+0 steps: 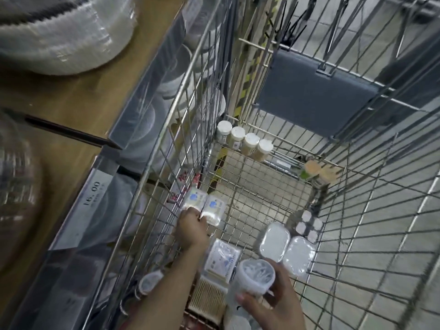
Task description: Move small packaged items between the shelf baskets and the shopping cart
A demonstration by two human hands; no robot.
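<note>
From the head view, a wire shopping cart (262, 198) stands on a grey tiled floor (392, 234), tight against a wooden shelf (78, 98) with a price strip (92, 194). The left hand (192, 228) reaches down to the cart's left wall, its fingers curled onto two small flat packets (207, 207) lying side by side. The right hand (269, 298) has its fingers clamped around a clear round tub (254, 277) near the cart's near edge. Four capped jars (245, 144) line the far corner; the middle of the cart floor lies bare.

Left hand (192, 226): fingertips hidden behind packet (214, 209); grip type not discernible. Packet print blurred, illegible. Jar (252, 282) base obscured below right hand (273, 303) fingers; wrist cut off at btm edge.
</note>
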